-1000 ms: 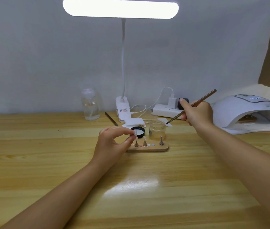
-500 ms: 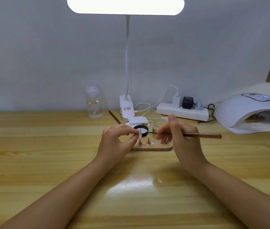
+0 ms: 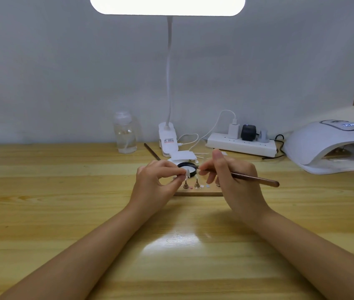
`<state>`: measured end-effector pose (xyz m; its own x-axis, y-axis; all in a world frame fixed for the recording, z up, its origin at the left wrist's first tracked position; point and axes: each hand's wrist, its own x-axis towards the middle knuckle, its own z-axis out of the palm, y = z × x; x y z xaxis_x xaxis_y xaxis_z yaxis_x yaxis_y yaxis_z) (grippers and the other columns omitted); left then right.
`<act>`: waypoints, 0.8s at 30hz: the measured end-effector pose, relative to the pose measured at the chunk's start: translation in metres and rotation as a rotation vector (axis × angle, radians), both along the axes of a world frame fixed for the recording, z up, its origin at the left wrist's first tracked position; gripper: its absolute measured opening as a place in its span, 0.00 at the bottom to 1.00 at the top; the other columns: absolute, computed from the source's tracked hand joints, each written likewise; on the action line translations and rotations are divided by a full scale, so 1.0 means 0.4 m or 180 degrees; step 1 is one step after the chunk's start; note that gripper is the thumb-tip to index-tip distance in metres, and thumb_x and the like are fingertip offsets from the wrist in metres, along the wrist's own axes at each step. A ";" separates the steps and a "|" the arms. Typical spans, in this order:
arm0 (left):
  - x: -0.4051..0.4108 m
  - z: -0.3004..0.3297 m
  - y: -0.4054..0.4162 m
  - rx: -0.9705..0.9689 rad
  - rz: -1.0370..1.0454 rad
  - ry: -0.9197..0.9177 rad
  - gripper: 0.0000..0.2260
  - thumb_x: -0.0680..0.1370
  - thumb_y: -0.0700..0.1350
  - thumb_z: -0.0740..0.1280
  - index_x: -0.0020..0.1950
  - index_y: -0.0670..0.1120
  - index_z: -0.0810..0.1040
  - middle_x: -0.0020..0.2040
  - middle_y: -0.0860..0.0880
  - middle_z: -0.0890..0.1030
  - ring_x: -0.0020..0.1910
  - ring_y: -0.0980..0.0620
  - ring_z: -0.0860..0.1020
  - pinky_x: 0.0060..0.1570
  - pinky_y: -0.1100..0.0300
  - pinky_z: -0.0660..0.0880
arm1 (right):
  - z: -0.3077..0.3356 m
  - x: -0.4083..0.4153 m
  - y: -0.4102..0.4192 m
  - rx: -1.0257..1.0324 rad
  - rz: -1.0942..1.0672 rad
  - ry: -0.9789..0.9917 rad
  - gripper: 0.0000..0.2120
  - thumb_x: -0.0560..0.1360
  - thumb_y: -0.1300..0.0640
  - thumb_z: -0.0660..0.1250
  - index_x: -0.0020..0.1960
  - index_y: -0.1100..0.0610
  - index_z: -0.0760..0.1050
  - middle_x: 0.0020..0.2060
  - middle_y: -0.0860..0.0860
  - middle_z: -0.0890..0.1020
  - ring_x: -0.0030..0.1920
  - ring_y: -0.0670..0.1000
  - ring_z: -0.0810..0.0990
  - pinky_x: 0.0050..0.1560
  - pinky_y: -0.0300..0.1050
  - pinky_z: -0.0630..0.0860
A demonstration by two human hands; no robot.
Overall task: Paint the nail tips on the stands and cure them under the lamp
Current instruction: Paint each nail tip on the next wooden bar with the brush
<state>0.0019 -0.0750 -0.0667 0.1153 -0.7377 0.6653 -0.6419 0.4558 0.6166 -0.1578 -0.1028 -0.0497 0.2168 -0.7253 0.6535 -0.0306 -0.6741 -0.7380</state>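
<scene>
My left hand [image 3: 158,182] pinches a small white nail tip [image 3: 186,172] between thumb and fingers, just above the wooden stand base [image 3: 199,192]. Two small metal stands [image 3: 191,184] rise from that base, with a few coloured dots beside them. My right hand [image 3: 230,178] holds a brown brush [image 3: 256,179] like a pen, its handle pointing right and its tip close to the nail tip. A black-rimmed pot [image 3: 188,166] sits right behind the hands. The white curing lamp [image 3: 332,146] stands at the far right.
A clear bottle [image 3: 125,133] stands at the back left, beside the clip base of the desk lamp [image 3: 167,139]. A power strip [image 3: 242,144] with plugs and cables lies behind. A second brush [image 3: 151,151] lies near the lamp base. The wooden table [image 3: 63,191] stretches wide.
My right hand came down from the back right with the brush and brought its tip to the nail tip that my left hand holds. The left hand barely moved.
</scene>
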 end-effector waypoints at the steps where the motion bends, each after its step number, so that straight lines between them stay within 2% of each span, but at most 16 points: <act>1: 0.000 0.001 0.000 -0.0011 0.0004 -0.0007 0.06 0.70 0.38 0.72 0.44 0.47 0.84 0.39 0.59 0.79 0.45 0.51 0.77 0.51 0.38 0.68 | -0.001 0.000 -0.001 0.0084 0.0034 -0.0004 0.22 0.73 0.45 0.56 0.34 0.57 0.80 0.27 0.49 0.81 0.27 0.43 0.77 0.30 0.30 0.71; 4: -0.002 0.002 0.001 -0.0022 0.0015 -0.0019 0.07 0.70 0.37 0.72 0.44 0.47 0.84 0.39 0.59 0.78 0.45 0.51 0.77 0.52 0.38 0.68 | 0.000 0.002 0.002 0.0221 0.0098 -0.0079 0.23 0.73 0.43 0.56 0.31 0.56 0.79 0.24 0.51 0.79 0.25 0.44 0.77 0.29 0.32 0.72; 7: -0.001 0.002 0.001 -0.0002 0.0036 -0.0027 0.07 0.70 0.37 0.72 0.44 0.47 0.84 0.39 0.59 0.78 0.45 0.51 0.76 0.52 0.38 0.68 | -0.001 0.002 -0.004 -0.0067 0.0014 0.0008 0.20 0.74 0.47 0.57 0.35 0.58 0.80 0.28 0.50 0.81 0.28 0.43 0.77 0.32 0.30 0.70; 11: -0.003 0.005 0.003 0.0022 0.0044 -0.0015 0.06 0.70 0.38 0.72 0.45 0.47 0.84 0.39 0.60 0.78 0.45 0.52 0.76 0.53 0.38 0.68 | 0.002 0.002 -0.001 0.0219 0.0061 -0.0064 0.21 0.72 0.44 0.57 0.32 0.55 0.79 0.25 0.51 0.80 0.27 0.45 0.78 0.30 0.33 0.73; 14: -0.003 0.006 0.003 0.0026 0.0046 -0.0024 0.06 0.70 0.38 0.72 0.44 0.47 0.84 0.38 0.59 0.78 0.44 0.52 0.75 0.52 0.38 0.68 | 0.004 0.002 -0.002 -0.0030 -0.0023 -0.0010 0.19 0.74 0.47 0.57 0.35 0.56 0.80 0.29 0.49 0.81 0.29 0.42 0.78 0.31 0.29 0.71; 18: -0.001 0.003 0.001 0.0016 0.0043 -0.0034 0.06 0.70 0.38 0.73 0.44 0.47 0.84 0.39 0.59 0.78 0.44 0.53 0.75 0.52 0.38 0.67 | 0.003 0.005 0.002 0.0307 0.0065 -0.0065 0.22 0.71 0.43 0.59 0.32 0.57 0.80 0.24 0.52 0.80 0.25 0.46 0.78 0.28 0.34 0.73; 21: -0.002 0.003 0.002 0.0034 0.0039 -0.0026 0.06 0.70 0.38 0.72 0.44 0.47 0.84 0.39 0.59 0.78 0.45 0.52 0.75 0.53 0.38 0.67 | 0.003 0.008 0.002 0.0086 -0.0016 -0.0081 0.20 0.72 0.46 0.59 0.35 0.58 0.81 0.28 0.51 0.81 0.27 0.45 0.79 0.31 0.32 0.73; 24: -0.004 0.005 0.003 0.0014 0.0030 -0.0027 0.06 0.70 0.38 0.72 0.44 0.47 0.84 0.39 0.58 0.78 0.44 0.51 0.76 0.52 0.37 0.68 | 0.004 0.006 0.003 0.0257 0.0077 -0.0014 0.21 0.71 0.44 0.59 0.34 0.58 0.81 0.25 0.51 0.80 0.26 0.45 0.78 0.29 0.33 0.74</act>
